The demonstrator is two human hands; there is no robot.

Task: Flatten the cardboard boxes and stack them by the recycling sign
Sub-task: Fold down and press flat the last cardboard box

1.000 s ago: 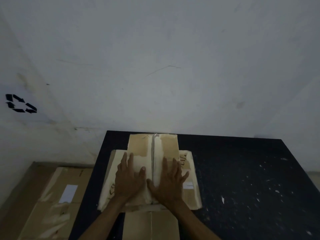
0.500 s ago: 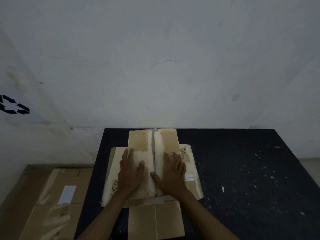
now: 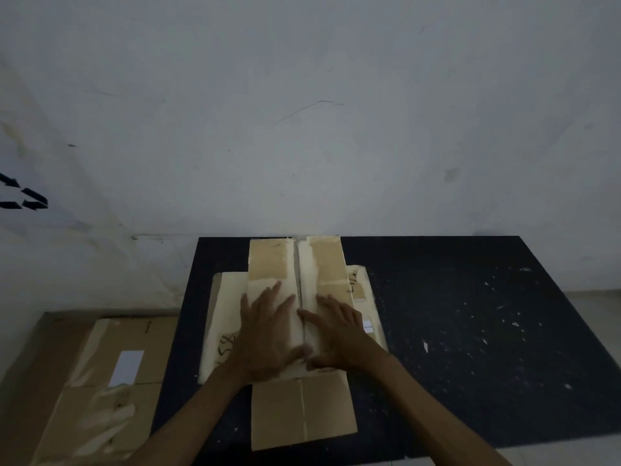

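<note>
Both hands press flat on a flattened cardboard box [image 3: 302, 331] lying on the black table [image 3: 470, 331], left hand [image 3: 268, 334] beside right hand [image 3: 336, 331]. Flattened boxes [image 3: 107, 381] lie on the floor below the recycling sign [image 3: 25, 196].

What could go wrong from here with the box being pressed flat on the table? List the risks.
1. The flattened box overhangs the black table's near edge; it may tip off once both hands, left hand and right hand, lift.
2. The creased flaps may spring back up.
3. The recycling sign is far left; the carry may unfold it.
</note>
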